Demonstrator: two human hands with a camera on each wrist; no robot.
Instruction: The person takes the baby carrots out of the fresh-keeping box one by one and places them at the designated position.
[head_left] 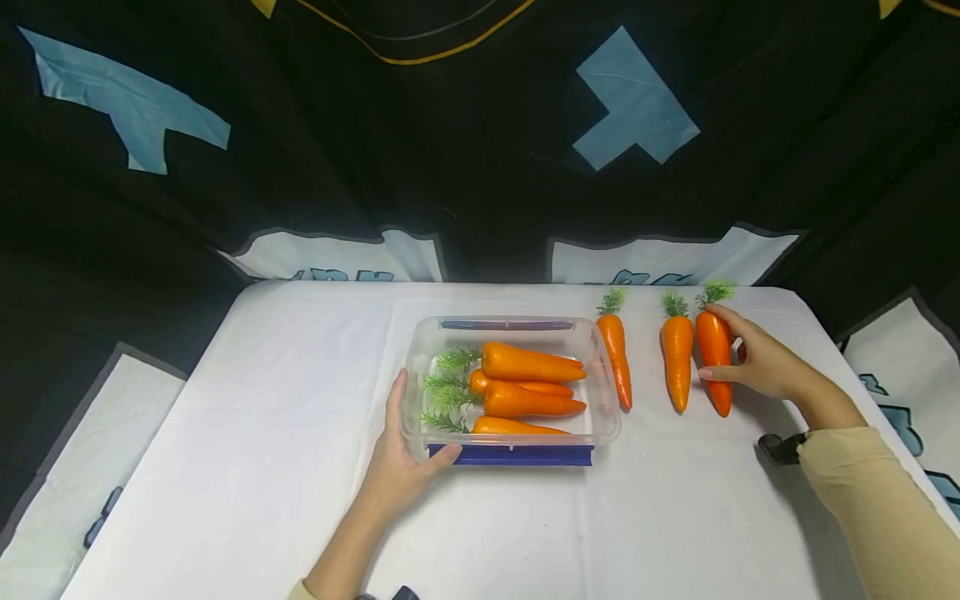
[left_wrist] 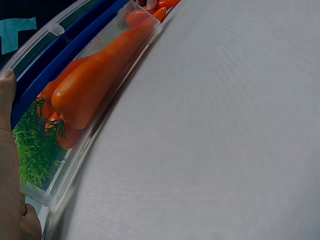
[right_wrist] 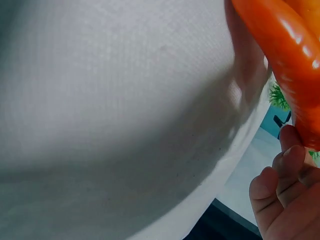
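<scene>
A clear plastic container (head_left: 607, 433) with blue clips stands mid-table, and several orange carrots (head_left: 531, 400) with green tops lie in it, tips pointing right. My left hand (head_left: 405, 467) grips its front left corner, thumb at the front rim and fingers along the left side. In the left wrist view the blue clip (left_wrist: 65, 62) runs past the thumb. On the right, my right hand (head_left: 765, 358) holds the rightmost carrot (head_left: 714, 337) between thumb and fingers. The right wrist view shows this carrot (right_wrist: 285, 55) close up, with curled fingers (right_wrist: 290, 162) at its wide end.
Two more carrots lie on the white-covered table (head_left: 300, 358): one carrot (head_left: 615, 354) close beside the container's right wall, another carrot (head_left: 677, 358) just left of the held one. Behind the table's far edge hangs a black cloth (head_left: 480, 150) with blue and white shapes.
</scene>
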